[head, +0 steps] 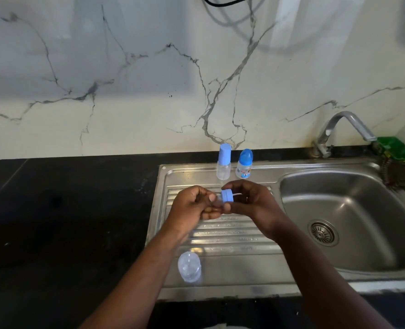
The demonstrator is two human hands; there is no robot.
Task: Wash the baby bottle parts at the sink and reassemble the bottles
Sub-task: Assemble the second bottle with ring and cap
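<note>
Over the ribbed drainboard (232, 233), my left hand (192, 205) grips a small clear bottle body, mostly hidden in its fingers. My right hand (251, 203) pinches the blue collar ring (228, 197) sitting at the bottle's mouth, with a clear teat showing just past it. Two assembled bottles stand at the back of the drainboard: one with a tall pale-blue cap (224, 163), one with a rounded blue cap and printed label (244, 163). A clear dome cap (189, 265) lies at the drainboard's front left.
The steel sink basin (343, 210) with its drain strainer (323, 232) lies to the right, under a chrome tap (339, 129). A green scrub pad (397, 148) sits at the back right corner. Black countertop (66, 222) stretches left; a marble wall rises behind.
</note>
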